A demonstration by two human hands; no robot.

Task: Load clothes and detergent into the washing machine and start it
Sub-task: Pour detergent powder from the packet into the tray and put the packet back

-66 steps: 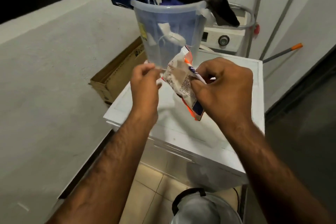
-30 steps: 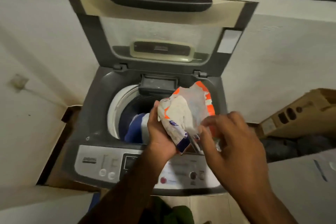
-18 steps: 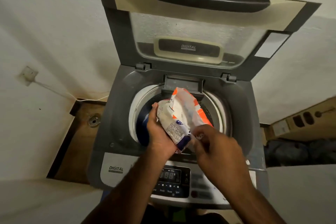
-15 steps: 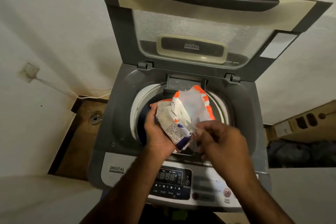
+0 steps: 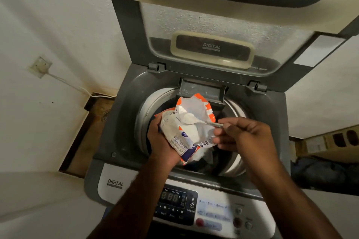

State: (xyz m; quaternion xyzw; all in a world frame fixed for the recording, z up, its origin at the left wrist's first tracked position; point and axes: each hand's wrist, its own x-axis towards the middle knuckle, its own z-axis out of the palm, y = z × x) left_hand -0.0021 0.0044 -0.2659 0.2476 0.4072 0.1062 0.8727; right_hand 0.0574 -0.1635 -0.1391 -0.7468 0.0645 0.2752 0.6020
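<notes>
A grey top-loading washing machine (image 5: 124, 122) stands with its lid (image 5: 213, 25) raised. Dark clothes (image 5: 207, 161) lie in the drum under the hands. My left hand (image 5: 163, 141) grips an open white and orange detergent packet (image 5: 186, 128) over the drum opening. My right hand (image 5: 246, 137) pinches the handle of a small spoon (image 5: 196, 120), whose bowl is heaped with white powder inside the packet's mouth. An open detergent drawer (image 5: 202, 89) sits at the drum's rear rim.
The control panel (image 5: 194, 207) with a digital display and buttons runs along the near edge. White walls flank the machine. A cardboard box (image 5: 330, 141) sits at the right, above a dark bundle (image 5: 320, 174). A floor gap with a drain (image 5: 104, 116) lies at the left.
I turned from the bucket of clothes to the open washer. My left hand kept the packet over the drum. My right hand went into the packet and now holds a spoon of powder.
</notes>
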